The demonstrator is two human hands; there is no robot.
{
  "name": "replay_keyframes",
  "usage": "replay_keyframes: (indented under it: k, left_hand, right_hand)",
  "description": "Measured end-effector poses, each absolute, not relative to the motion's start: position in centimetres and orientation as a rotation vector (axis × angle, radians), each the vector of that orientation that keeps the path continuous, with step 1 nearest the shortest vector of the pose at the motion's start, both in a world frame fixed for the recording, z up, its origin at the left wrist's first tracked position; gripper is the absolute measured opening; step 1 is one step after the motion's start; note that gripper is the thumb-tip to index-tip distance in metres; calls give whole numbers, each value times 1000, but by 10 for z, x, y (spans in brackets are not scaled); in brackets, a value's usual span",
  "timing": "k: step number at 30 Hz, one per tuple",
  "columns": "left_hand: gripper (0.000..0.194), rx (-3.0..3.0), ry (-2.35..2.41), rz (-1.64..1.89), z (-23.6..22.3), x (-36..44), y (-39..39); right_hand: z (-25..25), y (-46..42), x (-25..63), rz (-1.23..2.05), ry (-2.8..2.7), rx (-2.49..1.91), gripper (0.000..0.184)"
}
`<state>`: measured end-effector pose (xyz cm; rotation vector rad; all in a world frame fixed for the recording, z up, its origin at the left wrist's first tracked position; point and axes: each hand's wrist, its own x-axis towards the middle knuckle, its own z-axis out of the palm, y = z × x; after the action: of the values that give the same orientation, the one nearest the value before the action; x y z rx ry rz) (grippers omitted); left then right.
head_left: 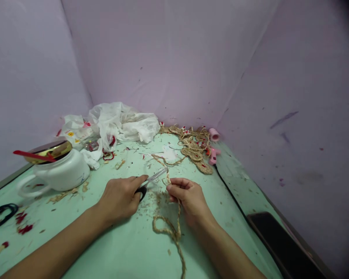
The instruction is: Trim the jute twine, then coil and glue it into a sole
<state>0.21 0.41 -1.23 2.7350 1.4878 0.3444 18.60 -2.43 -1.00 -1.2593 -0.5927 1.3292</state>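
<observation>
The left hand (120, 198) is closed around the black handle of a pair of scissors (157, 175), knuckles up, the pale blades slanting away from it toward the right. The right hand (190, 198) pinches a rope (177, 235) between thumb and fingertips. The rope is thin, straw-brown and twisted or plaited, with a short, paler length standing out above the pinch. That upper part lies between the hands, close to the right fingertips, and the scissor tips reach it — whether they touch, I cannot tell. Below the right hand the rope drops to the table (119, 255), makes a loose loop between the two forearms and trails off toward the near edge of the view.

Just beyond the hands, another strand (178, 161) curves over the table; whether it joins the held rope is unclear. Farther right sits a heap of coiled rope pieces (192, 151) dotted with red and white. Beside it are a pink glue gun (213, 155) with a black cord and a pink roll (214, 135). White plastic bags (128, 126) lie crumpled at the back, and a white pot (66, 172) stands at the left — a red stick (35, 155) across its top.
</observation>
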Motion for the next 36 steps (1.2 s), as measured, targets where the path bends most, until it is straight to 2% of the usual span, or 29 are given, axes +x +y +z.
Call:
replay_keyframes:
  k: [5, 10, 15, 20, 27, 36]
  left_hand:
    - [48, 2852, 1326, 533, -14, 0, 2]
    - [47, 3071, 1288, 469, -16, 2, -1]
    - [45, 3138, 1313, 404, -16, 2, -2]
    - [48, 3106, 1305, 258, -14, 5, -5]
    - [54, 3023, 1370, 12, -11, 11, -7]
    - [63, 3012, 1359, -85, -10, 11, -8]
  right_hand:
    - [-7, -23, 189, 1250, -653, -1290, 25]
    - [-9, -25, 190, 991, -940, -1414, 51]
    - [-12, -29, 192, 721, -1209, -1487, 63]
    - [-12, -33, 192, 690, -1332, -1535, 72]
    - [-9, -36, 189, 676, -1413, -1532, 74]
    - [-13, -36, 188, 675, -1375, -1527, 71]
